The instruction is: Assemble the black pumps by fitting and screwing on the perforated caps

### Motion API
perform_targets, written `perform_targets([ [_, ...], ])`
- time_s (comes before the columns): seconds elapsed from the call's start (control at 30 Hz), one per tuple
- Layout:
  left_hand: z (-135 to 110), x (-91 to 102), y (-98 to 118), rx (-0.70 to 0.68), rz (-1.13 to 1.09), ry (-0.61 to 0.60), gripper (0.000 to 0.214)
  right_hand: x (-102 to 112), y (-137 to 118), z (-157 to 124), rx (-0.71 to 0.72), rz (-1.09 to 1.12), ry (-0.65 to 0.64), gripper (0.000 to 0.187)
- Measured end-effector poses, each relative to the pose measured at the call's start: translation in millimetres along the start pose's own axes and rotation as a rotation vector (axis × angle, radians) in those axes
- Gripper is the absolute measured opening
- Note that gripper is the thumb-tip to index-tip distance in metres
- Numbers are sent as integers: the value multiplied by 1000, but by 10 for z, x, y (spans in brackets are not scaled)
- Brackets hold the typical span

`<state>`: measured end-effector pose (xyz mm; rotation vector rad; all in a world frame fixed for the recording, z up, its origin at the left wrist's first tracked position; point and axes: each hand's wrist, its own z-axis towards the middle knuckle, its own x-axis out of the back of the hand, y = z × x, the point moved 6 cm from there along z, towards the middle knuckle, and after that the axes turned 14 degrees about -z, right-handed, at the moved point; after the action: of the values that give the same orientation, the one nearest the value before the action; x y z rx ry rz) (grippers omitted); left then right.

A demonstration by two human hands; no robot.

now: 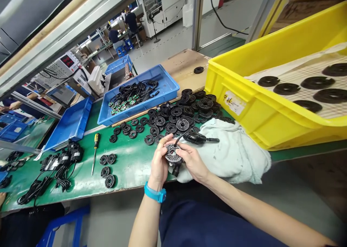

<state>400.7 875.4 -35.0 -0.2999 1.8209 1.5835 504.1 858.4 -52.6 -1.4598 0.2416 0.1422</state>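
1. A yellow plastic crate [244, 109] stood at the right of the bench, holding a pale mesh-patterned sheet [295, 95] with black slotted rings [317, 82] spaced out on it.
2. A blue plastic tray [165, 80] held a tangle of black cables [132, 91] with small green circuit boards [119, 107] at their ends.
3. A second blue tray [72, 124] lay farther left on the bench, and a smaller blue tray [118, 64] stood beyond the first.
4. A slotted black disc [173, 154] was up in both hands, above the front edge of a green bench mat [130, 167] and just beside a pale towel [233, 156].
5. Its slotted face tilted up toward the camera. Being round, it showed no long axis, but a dark stub [175, 170] pointed down from beneath it, and its black cable [195, 138] curved up and right over the towel.
6. The left hand [159, 160], with a blue wristband [155, 192], curled around the disc's left edge; the right hand [192, 162] gripped its right edge.
7. A heap of black slotted discs [170, 120] lay just beyond the hands.
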Motion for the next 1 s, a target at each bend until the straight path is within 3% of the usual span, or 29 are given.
perform_targets([
  [0.17,2,19,-56,6,-2,79,51,-7,-9,-26,-68,39,-39,27],
  [0.33,-29,-7,-78,-36,-3,110,54,-11,23,-60,-66,13,47,25],
  [0.6,-45,45,-202,-104,-49,127,64,52,178,-50,-1,-26,79,22],
  [0.87,-64,-34,-76,-51,-6,79,41,25,51,-12,82,-78,36,22],
  [1.0,-32,-69,-12,-47,99,173,35,5,-13,10,58,-99,-47,25],
])
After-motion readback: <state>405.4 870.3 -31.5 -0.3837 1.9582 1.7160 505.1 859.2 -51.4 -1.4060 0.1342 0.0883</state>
